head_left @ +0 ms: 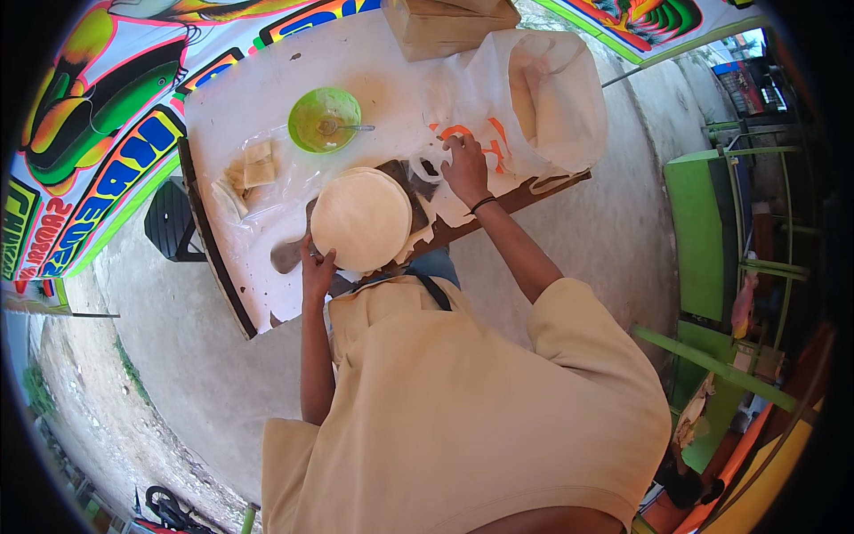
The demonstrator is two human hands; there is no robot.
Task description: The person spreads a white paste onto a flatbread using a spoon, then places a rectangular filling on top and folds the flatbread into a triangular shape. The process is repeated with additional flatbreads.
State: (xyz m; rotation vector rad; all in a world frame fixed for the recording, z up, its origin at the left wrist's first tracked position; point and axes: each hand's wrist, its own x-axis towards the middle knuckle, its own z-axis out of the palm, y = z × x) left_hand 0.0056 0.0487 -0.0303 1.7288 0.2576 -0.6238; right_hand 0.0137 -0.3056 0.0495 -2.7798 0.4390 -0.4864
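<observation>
A stack of pale round flat sheets (360, 218) lies on a dark wooden board (289, 255) at the near edge of a worn white table (356, 62). My left hand (317, 270) grips the stack's lower left edge, thumb and fingers at its rim. My right hand (466, 167), with a dark band at the wrist, rests on a white plastic bag with orange print (534, 98) and pinches it near its handle loops. The bag stands open to the right of the stack.
A green bowl with a spoon (325, 118) stands behind the stack. A clear bag of pale food pieces (253, 169) lies at the left. A brown box (449, 25) sits at the far edge. A black stool (173, 222) stands left of the table, green frames (712, 231) at right.
</observation>
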